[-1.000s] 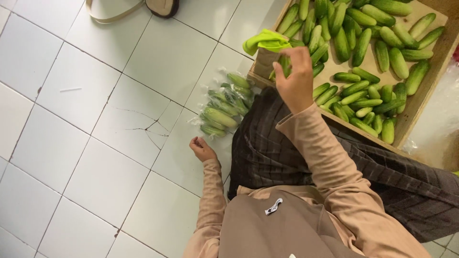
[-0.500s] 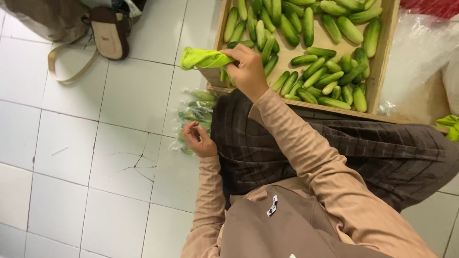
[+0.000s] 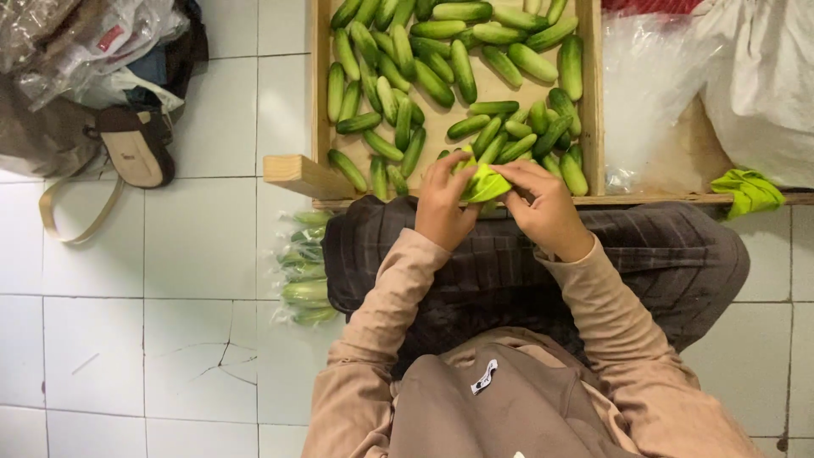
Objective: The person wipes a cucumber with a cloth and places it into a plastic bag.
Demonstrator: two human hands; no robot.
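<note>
- Head view: the left hand (image 3: 443,202) and the right hand (image 3: 547,206) meet at the near edge of the wooden crate (image 3: 315,127), both pinching a small green bag (image 3: 485,181) between them.
- The bag sits between the two grips, fingers pressed on its ends; its long axis runs roughly left to right, tilted slightly.
- Cucumbers (image 3: 449,76) fill the crate just behind it.
- Bagged cucumbers (image 3: 302,270) lie on the tiled floor (image 3: 170,254) beside the left knee.
</note>
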